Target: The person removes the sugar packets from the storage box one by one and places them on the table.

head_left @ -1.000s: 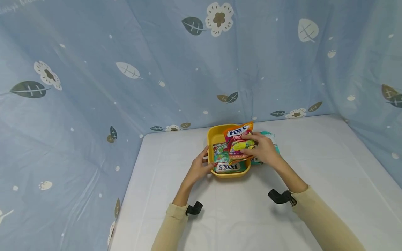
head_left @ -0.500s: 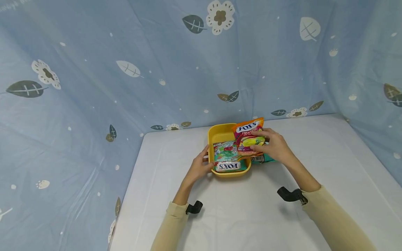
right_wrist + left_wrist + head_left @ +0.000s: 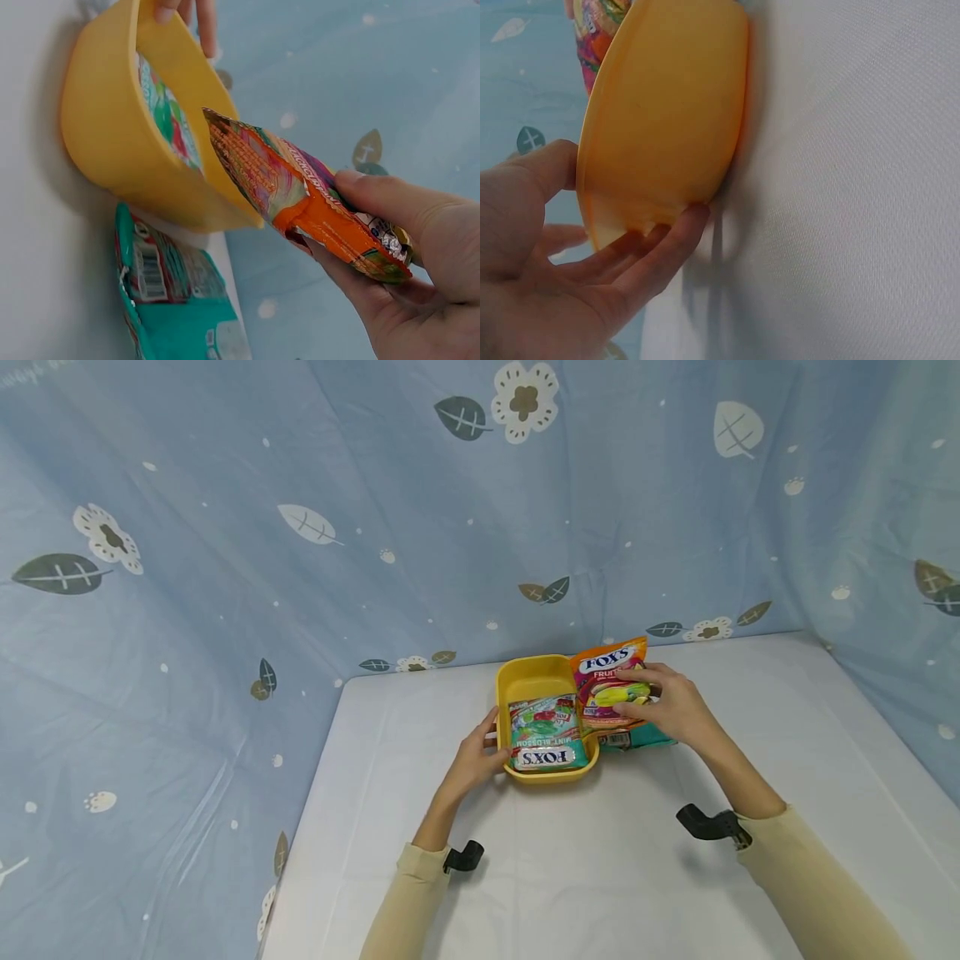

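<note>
A yellow plastic tub (image 3: 528,668) stands on the white table near the back. My left hand (image 3: 477,757) grips its left side, with the thumb at the rim and the fingers (image 3: 667,251) against the outer wall. Inside the tub lies a green Fox's candy bag (image 3: 546,732), its lettering upside down. My right hand (image 3: 675,706) pinches an orange and purple Fox's fruit candy bag (image 3: 330,217) by its right side. That bag is raised at the tub's right rim, overlapping it in the head view. A teal candy bag (image 3: 180,300) lies on the table just right of the tub, partly covered.
White cloth covers the table (image 3: 570,877). Behind and to the left hangs a blue curtain (image 3: 420,568) printed with leaves and flowers. Black wrist mounts (image 3: 465,857) sit at both sleeve cuffs.
My right hand has carried the orange candy bag to the right, from over the tub to its right rim, uncovering more of the green bag. The left hand and tub have stayed put.
</note>
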`<state>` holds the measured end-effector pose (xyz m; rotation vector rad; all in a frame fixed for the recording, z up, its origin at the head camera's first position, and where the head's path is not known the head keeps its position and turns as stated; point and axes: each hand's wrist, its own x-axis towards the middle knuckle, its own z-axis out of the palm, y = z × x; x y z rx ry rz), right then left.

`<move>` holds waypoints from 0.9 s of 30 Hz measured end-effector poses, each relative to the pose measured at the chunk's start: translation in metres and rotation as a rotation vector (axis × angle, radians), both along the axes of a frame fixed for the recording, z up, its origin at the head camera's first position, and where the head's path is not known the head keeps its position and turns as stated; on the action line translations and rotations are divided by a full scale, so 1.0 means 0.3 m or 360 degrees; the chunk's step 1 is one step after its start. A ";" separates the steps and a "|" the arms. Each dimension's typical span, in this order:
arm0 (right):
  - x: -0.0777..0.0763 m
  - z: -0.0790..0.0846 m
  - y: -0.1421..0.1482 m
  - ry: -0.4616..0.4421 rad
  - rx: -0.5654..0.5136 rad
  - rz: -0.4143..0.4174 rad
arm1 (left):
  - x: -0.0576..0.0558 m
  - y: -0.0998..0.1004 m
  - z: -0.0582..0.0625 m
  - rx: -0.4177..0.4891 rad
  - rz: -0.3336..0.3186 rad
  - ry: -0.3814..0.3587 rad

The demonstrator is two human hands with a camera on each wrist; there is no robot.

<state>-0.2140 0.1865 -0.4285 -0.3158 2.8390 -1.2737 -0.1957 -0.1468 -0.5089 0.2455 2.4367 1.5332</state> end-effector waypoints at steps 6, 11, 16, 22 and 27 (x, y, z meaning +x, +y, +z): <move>0.008 0.006 0.031 -0.0007 0.0045 -0.0027 | 0.000 -0.001 0.000 0.0037 -0.0007 -0.0020; 0.011 0.004 0.060 0.0001 0.0090 -0.0058 | 0.011 0.006 0.031 0.0038 -0.0016 -0.0037; 0.015 0.005 0.096 -0.0025 0.0060 -0.0096 | 0.019 0.009 0.057 0.0038 -0.0037 -0.0056; 0.023 0.003 0.146 -0.0026 0.0059 -0.0136 | 0.004 0.003 0.003 0.0023 -0.0005 -0.0014; 0.030 -0.007 0.188 -0.0034 0.0097 -0.0161 | 0.009 0.002 -0.001 0.0034 0.0011 -0.0013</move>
